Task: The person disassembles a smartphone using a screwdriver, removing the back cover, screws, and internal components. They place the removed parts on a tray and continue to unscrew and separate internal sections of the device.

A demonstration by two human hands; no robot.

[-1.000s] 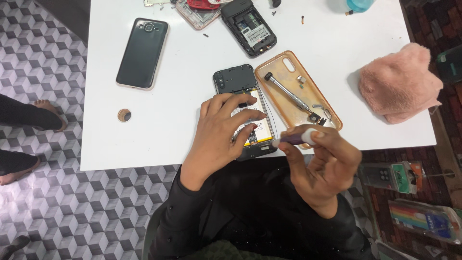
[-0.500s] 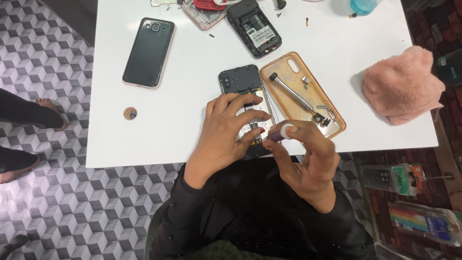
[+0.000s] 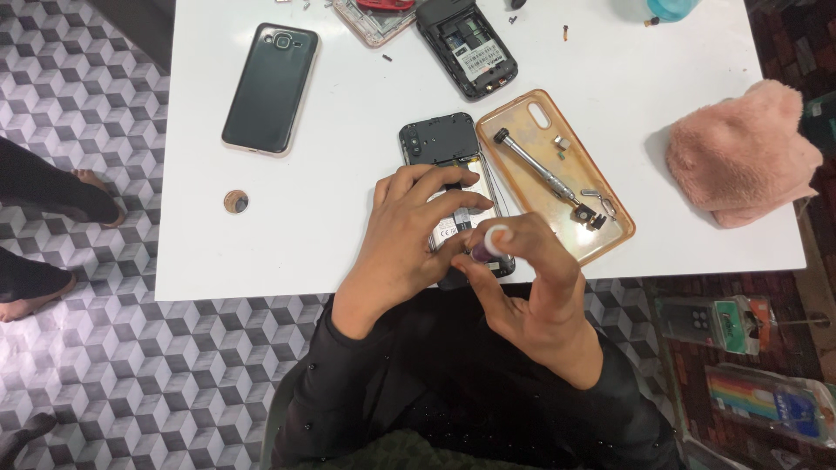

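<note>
While the opened black phone with its back cover off lies at the white table's near edge, her left hand presses it flat; the right hand pinches a purple-handled screwdriver, which could slip and gouge the board.

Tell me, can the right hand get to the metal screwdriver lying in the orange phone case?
Probably yes. The metal screwdriver lies uncovered in the orange phone case, just beyond the right hand. But that hand's fingers already pinch a small purple tool.
</note>
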